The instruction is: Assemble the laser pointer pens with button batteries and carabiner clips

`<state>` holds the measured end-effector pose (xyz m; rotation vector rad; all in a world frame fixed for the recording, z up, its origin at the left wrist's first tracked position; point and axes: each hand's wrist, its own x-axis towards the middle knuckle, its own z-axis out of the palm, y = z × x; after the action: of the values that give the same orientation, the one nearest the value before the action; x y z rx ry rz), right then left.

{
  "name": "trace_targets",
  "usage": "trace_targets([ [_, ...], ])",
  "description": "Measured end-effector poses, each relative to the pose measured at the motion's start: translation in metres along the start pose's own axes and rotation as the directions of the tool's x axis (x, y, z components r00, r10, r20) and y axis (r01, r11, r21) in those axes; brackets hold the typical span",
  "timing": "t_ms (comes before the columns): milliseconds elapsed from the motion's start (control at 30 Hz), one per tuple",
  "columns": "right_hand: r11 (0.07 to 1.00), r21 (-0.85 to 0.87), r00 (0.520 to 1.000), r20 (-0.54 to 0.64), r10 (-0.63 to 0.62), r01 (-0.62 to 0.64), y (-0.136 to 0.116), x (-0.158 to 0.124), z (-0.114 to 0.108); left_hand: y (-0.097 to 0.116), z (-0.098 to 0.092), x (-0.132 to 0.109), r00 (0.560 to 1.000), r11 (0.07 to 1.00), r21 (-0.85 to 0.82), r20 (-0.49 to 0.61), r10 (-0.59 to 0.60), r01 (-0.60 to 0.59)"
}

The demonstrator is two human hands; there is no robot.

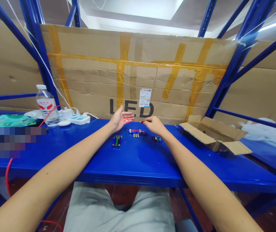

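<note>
My left hand (120,118) is raised above the blue shelf (138,161), palm turned to the right with fingers stretched out; a red light spot glows on its fingers. My right hand (154,124) is closed on a small red pen-like light that points toward the left palm. Between the hands lies another small metallic light (137,131) with a few tiny button cells (136,135) beside it. Three more small lights (117,141) lie side by side below the left hand. A small blue and green item (156,139) rests under my right wrist.
An open cardboard box (216,135) lies at the right, white plastic bags (265,132) beyond it. At the left stand a water bottle (46,105), a power strip (78,119) with cables and a green packet (12,120). A taped cardboard wall (133,71) closes the back.
</note>
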<state>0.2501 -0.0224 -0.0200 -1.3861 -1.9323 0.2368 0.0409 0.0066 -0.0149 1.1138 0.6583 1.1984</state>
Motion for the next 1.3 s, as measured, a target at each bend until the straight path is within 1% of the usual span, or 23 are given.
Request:
trace_targets([
  [300, 0.999, 0.033, 0.999, -0.051, 0.005, -0.003, -0.0002, 0.0008, -0.0004, -0.0013, -0.0019, 0.002, 1.0, 1.0, 0.018, 0.007, 0.003, -0.003],
  [467, 1.0, 0.02, 1.0, -0.024, 0.007, -0.006, 0.0015, 0.0008, -0.0011, -0.0013, -0.0034, 0.0021, 1.0, 0.999, 0.051, 0.03, 0.0, -0.001],
  [567, 1.0, -0.006, 1.0, -0.012, -0.014, 0.014, 0.0018, 0.0005, -0.0004, -0.0016, -0.0044, 0.0028, 0.999, 0.998, 0.066, 0.047, -0.007, 0.004],
  [733, 1.0, 0.003, 0.997, -0.065, -0.03, 0.03, 0.001, 0.0002, 0.0001, -0.0016, -0.0036, 0.0024, 1.0, 0.998, 0.059, 0.03, -0.006, 0.004],
  [833, 0.999, -0.002, 0.998, -0.046, -0.033, 0.033, -0.0008, -0.0005, -0.0004, -0.001, -0.0017, 0.0007, 1.0, 0.998, 0.057, 0.018, -0.013, 0.012],
  [933, 1.0, 0.01, 0.998, -0.063, -0.023, 0.024, -0.0033, -0.0016, -0.0004, -0.0013, -0.0005, -0.0002, 1.0, 0.999, 0.053, 0.016, -0.013, 0.012],
  [1167, 0.998, 0.019, 0.997, -0.054, -0.054, 0.055, -0.0022, -0.0012, 0.0021, -0.004, -0.0037, 0.0044, 0.998, 0.997, 0.071, 0.058, -0.006, 0.002],
  [1300, 0.999, 0.012, 0.998, -0.05, -0.049, 0.049, -0.0013, -0.0011, 0.0018, -0.004, -0.0045, 0.005, 0.998, 0.997, 0.071, 0.065, -0.012, 0.007],
])
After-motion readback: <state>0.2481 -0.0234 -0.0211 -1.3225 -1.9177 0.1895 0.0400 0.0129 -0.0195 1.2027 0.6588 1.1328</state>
